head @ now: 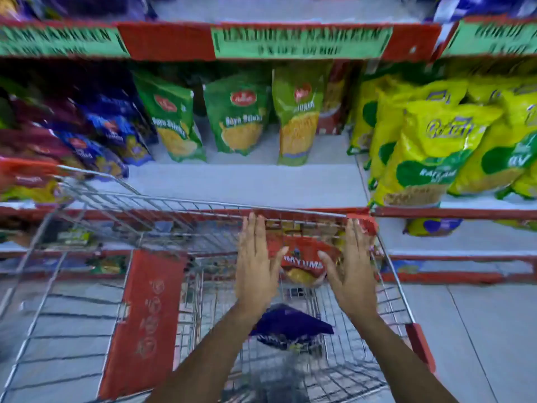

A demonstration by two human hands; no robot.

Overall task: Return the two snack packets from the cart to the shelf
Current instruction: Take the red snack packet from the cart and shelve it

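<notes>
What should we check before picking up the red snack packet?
1. Red packet sits between both hands: ok.
2. Left hand open, fingers spread: ok.
3. Right hand open beside the packet: ok.
4. Firm hold on the packet: not ok, no squeeze shown.
5. Purple packet waiting in the cart: ok.
6. Bare room on the shelf ahead: ok.
</notes>
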